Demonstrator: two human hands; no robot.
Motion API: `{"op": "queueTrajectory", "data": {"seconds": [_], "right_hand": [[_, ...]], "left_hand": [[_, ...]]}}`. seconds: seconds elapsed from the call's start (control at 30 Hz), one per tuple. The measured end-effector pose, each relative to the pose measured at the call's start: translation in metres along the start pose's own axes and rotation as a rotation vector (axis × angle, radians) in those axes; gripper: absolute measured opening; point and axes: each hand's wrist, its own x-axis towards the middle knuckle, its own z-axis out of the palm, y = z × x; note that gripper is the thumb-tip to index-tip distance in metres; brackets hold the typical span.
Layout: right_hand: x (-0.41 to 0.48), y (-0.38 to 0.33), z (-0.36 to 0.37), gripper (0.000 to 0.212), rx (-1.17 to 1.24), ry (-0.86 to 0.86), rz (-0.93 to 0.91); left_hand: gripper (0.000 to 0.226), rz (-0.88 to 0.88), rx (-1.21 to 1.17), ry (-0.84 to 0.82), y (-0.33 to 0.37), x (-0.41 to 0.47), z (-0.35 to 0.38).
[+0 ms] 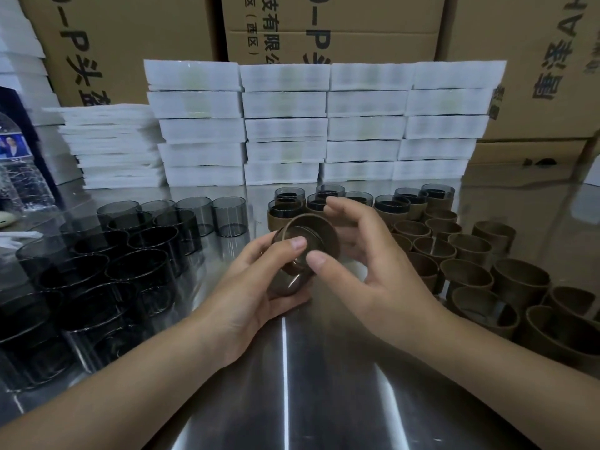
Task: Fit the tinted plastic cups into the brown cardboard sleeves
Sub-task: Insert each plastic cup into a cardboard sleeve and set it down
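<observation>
Above the middle of the steel table, my left hand (256, 287) grips a tinted plastic cup (289, 280) from below and the side. A brown cardboard sleeve (311, 233) sits around the cup's far end. My right hand (363, 254) holds the sleeve, thumb on its near rim and fingers curled over its far side. Several bare tinted cups (136, 251) stand in rows on the left. Several empty brown sleeves (487, 274) stand on the right. Behind my hands stand several cups fitted in sleeves (389, 206).
White foam blocks (308, 125) are stacked in a wall at the back of the table (292, 384), with thin white foam sheets (110, 147) piled to their left. Large cardboard cartons (324, 24) rise behind them. A clear plastic object (19, 177) stands at the far left.
</observation>
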Motion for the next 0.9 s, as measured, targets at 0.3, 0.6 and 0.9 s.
{"op": "queueTrajectory", "data": {"seconds": [0.3,0.6,0.9], "right_hand": [[0.01,0.008,-0.003,0.053,0.264,-0.05,0.273],[0.015,0.006,-0.011,0.027,0.394,-0.041,0.217],[0.015,0.006,-0.012,0.047,0.378,-0.004,0.25]], "left_hand": [[0.065,0.174,0.108,0.05,-0.001,-0.001,-0.002],[0.062,0.28,0.145,0.017,0.003,-0.005,-0.002],[0.039,0.096,-0.038,-0.091,0.004,-0.002,-0.002]]}}
